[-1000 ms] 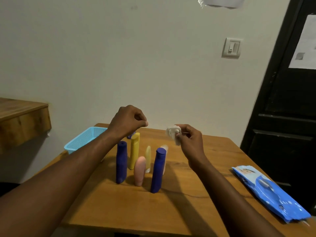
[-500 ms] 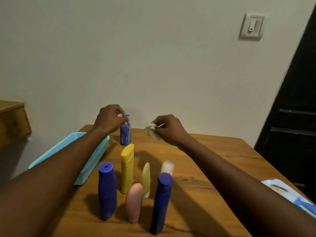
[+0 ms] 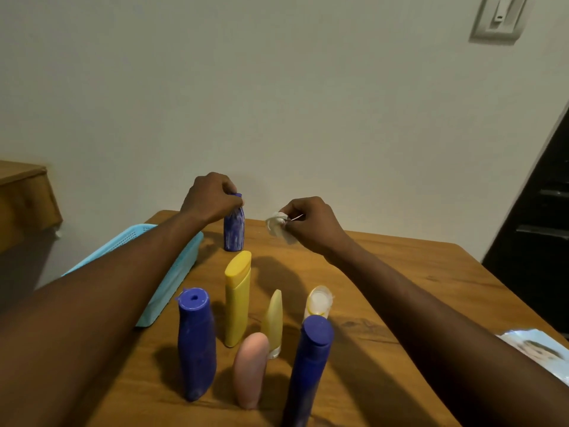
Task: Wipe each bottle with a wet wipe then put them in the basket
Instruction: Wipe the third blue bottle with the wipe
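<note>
My left hand (image 3: 211, 197) grips the top of a small purple bottle (image 3: 234, 231) that stands upright at the far side of the wooden table (image 3: 400, 288). My right hand (image 3: 311, 223) pinches a crumpled white wet wipe (image 3: 277, 226), held in the air just right of that bottle and apart from it. Nearer to me stand several more bottles: a yellow one (image 3: 237, 298), a blue one (image 3: 195, 343), a pink one (image 3: 251, 369), a pale yellow tube (image 3: 273, 322), a dark blue one (image 3: 311, 365) and a clear-capped one (image 3: 318, 302). A light blue basket (image 3: 166, 285) lies at the left.
A blue and white wipes pack (image 3: 535, 352) lies at the table's right edge. A wooden shelf (image 3: 24, 201) juts from the wall at the left. A dark door (image 3: 542, 223) stands at the right, with a light switch (image 3: 497, 18) on the wall.
My view has moved closer and lower over the table. My left hand went from the air down onto the small purple bottle's top. The right hand still holds the wipe beside it.
</note>
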Demonstrator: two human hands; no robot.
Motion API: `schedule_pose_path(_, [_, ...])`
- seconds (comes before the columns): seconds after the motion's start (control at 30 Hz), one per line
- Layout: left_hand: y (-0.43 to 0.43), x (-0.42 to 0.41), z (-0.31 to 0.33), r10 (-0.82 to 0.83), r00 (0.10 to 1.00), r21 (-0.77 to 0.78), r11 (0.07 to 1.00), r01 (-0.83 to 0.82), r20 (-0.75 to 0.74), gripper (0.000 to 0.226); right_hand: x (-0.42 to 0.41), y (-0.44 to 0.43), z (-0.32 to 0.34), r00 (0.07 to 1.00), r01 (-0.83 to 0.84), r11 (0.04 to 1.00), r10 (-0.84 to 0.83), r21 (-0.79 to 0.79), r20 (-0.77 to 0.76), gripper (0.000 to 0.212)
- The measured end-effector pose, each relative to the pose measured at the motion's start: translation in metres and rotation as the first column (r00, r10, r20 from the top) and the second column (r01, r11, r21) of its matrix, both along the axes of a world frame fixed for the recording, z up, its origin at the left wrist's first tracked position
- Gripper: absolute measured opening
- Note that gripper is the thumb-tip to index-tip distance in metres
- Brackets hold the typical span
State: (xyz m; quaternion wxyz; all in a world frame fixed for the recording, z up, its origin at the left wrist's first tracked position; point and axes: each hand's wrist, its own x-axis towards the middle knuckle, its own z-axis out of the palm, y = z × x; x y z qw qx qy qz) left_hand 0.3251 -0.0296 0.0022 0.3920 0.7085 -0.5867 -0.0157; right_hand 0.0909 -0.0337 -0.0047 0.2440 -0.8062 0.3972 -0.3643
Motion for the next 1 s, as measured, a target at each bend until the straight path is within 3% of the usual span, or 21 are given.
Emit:
schedule_pose_path(0.33, [0.049,-0.048,0.075,-0.105,0.992,-0.097,0.991,0.097,-0.074,0.02,-0.043,0.046,0.047,0.984,0.031,0.999,-0.036,0.03,0.176,0.016])
schedule_pose_path(0.6, [0.121,-0.152,0.143,-0.356,0.928,-0.089,0.934,0.347,-0.113,0.025,-0.114,0.115,0.075,0.901,0.17,0.985,-0.171,0.04,0.398,0.019])
schedule_pose_path(0.8, [0.172,-0.228,0.125,-0.471,0.881,-0.012,0.882,0.471,-0.052,0.025,-0.174,0.176,0.052,0.794,0.262,0.96,-0.272,0.098,0.544,0.019])
schedule_pose_path(1.0, [0.21,-0.283,0.065,-0.454,0.89,0.07,0.89,0.451,0.04,0.024,-0.202,0.23,0.001,0.769,0.246,0.954,-0.301,0.174,0.564,0.014])
